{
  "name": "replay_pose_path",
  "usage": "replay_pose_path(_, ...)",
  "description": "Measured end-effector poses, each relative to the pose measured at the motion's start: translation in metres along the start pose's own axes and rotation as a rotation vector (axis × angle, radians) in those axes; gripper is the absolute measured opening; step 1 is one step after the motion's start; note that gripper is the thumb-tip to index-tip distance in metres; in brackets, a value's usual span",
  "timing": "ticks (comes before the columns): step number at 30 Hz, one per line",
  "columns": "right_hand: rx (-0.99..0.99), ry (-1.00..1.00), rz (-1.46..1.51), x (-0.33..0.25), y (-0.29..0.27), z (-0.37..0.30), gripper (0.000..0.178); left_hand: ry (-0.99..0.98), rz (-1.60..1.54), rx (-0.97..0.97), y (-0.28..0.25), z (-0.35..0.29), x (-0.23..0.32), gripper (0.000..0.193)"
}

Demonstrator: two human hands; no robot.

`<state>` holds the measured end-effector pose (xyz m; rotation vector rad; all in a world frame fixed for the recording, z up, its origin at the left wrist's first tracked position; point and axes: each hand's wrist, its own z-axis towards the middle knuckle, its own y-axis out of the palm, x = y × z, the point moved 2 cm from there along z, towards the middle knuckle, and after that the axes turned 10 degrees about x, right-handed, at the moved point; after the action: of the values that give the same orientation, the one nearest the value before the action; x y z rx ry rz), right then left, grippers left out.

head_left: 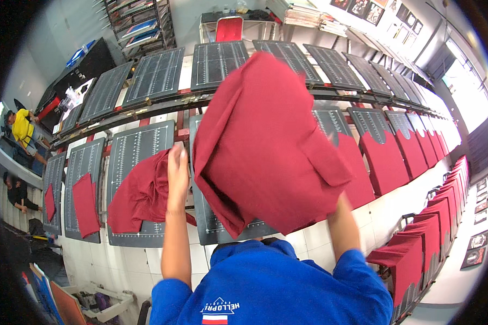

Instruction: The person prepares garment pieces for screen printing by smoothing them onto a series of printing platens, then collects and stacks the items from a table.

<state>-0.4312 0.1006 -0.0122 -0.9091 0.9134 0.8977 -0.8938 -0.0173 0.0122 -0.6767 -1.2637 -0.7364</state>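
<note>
A large maroon cloth piece (271, 146), folded over along its edges, is lifted in front of me above a dark board (209, 230). My right forearm (344, 227) reaches up behind its lower right corner. The cloth covers most of my right hand, which appears to grip it. My left hand (178, 165) is raised just left of this cloth, its fingers upward and smeared by motion. It borders a bunched maroon cloth (143, 195) on the neighbouring board (138, 146); whether it grips that cloth does not show.
A far row of dark boards with printed white rulers (219, 65) runs behind a metal rail. More maroon pieces (385, 162) lie on boards to the right, with another draped row (404, 265) at lower right. A person in yellow (23, 127) stands far left; another in black (17, 192) is below.
</note>
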Motion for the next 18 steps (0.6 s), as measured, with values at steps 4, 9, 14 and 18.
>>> replay_pose_path(4,-0.202,1.208,0.747,0.065,0.044,-0.26,0.079,-0.515,-0.157,-0.153,-0.068,-0.097,-0.096,0.057)
replay_pose_path(9,-0.469,1.422,0.717,0.001,0.048,-0.307,0.098,-0.416,0.378,-0.188,-0.055,-0.14,-0.151,0.041)
replay_pose_path(14,-0.88,1.213,1.147,0.053,0.035,-0.325,0.103,0.163,0.817,-0.008,-0.032,-0.128,-0.133,0.02)
replay_pose_path(18,-0.762,0.751,-0.132,-0.032,0.035,-0.271,0.089,0.011,0.604,0.037,-0.047,-0.118,-0.12,0.018)
